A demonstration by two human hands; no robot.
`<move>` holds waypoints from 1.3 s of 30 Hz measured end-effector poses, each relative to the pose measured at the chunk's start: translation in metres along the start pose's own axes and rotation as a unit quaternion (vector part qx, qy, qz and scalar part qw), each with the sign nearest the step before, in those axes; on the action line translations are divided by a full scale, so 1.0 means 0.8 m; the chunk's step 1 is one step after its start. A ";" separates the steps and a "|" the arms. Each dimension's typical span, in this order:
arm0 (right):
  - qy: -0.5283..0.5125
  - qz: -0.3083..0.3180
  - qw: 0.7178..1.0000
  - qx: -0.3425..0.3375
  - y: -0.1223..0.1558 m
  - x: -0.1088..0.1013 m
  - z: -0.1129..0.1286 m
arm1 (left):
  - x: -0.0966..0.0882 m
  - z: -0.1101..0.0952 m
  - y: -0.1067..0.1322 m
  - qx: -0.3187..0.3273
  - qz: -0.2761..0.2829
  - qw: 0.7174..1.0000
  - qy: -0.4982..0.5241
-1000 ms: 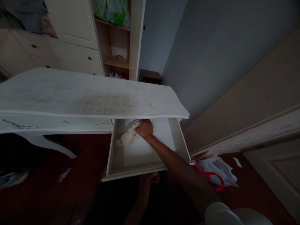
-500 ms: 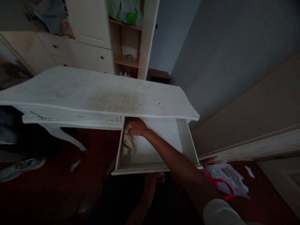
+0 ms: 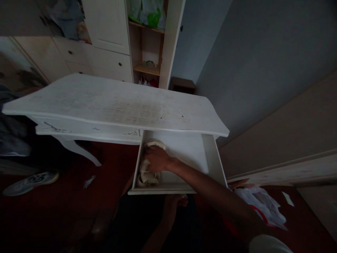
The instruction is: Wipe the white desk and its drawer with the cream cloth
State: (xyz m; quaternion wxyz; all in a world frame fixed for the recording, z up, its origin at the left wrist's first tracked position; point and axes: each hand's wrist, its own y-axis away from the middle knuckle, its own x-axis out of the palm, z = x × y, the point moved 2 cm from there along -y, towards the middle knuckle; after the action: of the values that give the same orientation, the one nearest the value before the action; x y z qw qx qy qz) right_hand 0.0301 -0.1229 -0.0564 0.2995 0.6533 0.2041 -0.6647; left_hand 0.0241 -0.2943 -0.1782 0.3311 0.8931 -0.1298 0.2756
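Observation:
A beige cloth [image 3: 149, 175] lies bunched along the left wall of a pulled-out white drawer [image 3: 214, 160]. My right hand [image 3: 157, 159] reaches in from the right, its fingers closed on the cloth and pressing it against the drawer floor. Part of the cloth is covered by that hand. Just beneath the drawer's front edge is my left hand [image 3: 175, 202], with its fingers curled. Whether it grips the drawer or some small thing is too dark to make out. The drawer belongs to a white desk [image 3: 110, 98] with dark smudges on its top.
Behind the desk stands a white cabinet [image 3: 107, 65] with an open shelf section holding plastic bags [image 3: 152, 15]. A shoe [image 3: 31, 183] lies on the dark red floor at left. A white plastic bag [image 3: 263, 203] is on the floor at right, by the wall.
My right hand has moved from the drawer's back left corner toward its front, bringing the cloth with it. My left hand stays under the drawer front. The view has shifted slightly.

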 end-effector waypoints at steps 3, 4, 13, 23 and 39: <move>-0.015 0.040 0.999 -0.011 0.013 0.001 0.017 | 0.000 -0.001 0.001 0.000 -0.004 1.000 -0.002; -0.024 0.051 0.998 -0.019 0.015 0.000 0.020 | 0.001 -0.002 0.001 0.002 -0.005 1.000 -0.003; -0.065 0.073 0.995 0.017 0.016 -0.010 0.033 | 0.003 -0.005 0.002 -0.008 -0.018 1.000 0.008; -0.002 0.108 0.994 0.018 0.029 -0.010 0.022 | 0.000 -0.004 0.003 0.014 -0.010 0.999 -0.034; 0.115 0.202 0.971 0.045 0.231 0.012 -0.079 | -0.004 -0.008 0.005 0.053 -0.002 0.994 -0.099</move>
State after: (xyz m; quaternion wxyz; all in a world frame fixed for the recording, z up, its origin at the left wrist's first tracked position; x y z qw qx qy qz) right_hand 0.2007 -0.2184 -0.0477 0.3727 0.7659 0.0707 -0.5191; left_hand 0.0168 -0.2926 -0.1738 0.2694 0.9325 -0.1456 0.1915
